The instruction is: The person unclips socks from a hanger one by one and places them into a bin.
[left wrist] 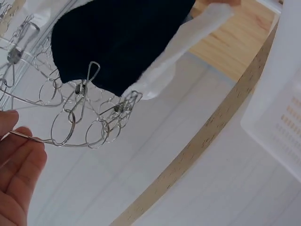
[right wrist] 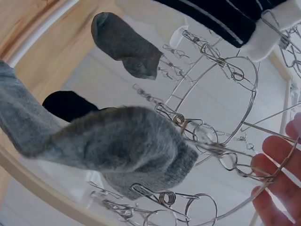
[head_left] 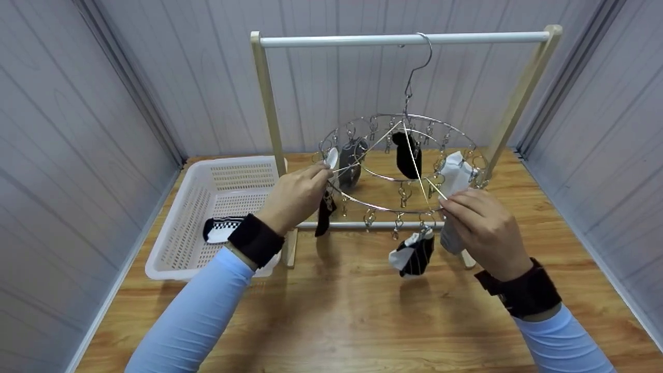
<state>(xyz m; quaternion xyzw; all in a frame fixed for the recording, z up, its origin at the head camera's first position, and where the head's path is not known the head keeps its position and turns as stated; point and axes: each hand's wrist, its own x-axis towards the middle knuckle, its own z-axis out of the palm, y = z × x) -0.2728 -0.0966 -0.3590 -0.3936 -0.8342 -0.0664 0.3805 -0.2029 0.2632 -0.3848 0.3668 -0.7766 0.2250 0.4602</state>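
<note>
A round wire sock hanger (head_left: pixel 380 209) with clips hangs by its hook from a white rail. My left hand (head_left: pixel 299 194) pinches the left side of its outer ring; a dark sock (head_left: pixel 325 213) hangs just below. In the left wrist view, a black sock (left wrist: pixel 113 42) is clipped near those fingers. The right side of the ring is gripped by my right hand (head_left: pixel 481 223), close to a white sock (head_left: pixel 457 173). A grey sock (right wrist: pixel 127 141) fills the middle of the right wrist view. A black-and-white striped sock (head_left: pixel 417 256) dangles in front; another black sock (head_left: pixel 409 158) hangs inside.
The white rail (head_left: pixel 336 40) spans two wooden posts (head_left: pixel 268 103). To the left on the wooden table (head_left: pixel 373 321) stands a white perforated basket (head_left: pixel 178 223), with a black-and-white checked sock (head_left: pixel 220 230) inside. Panel walls enclose the back and both sides.
</note>
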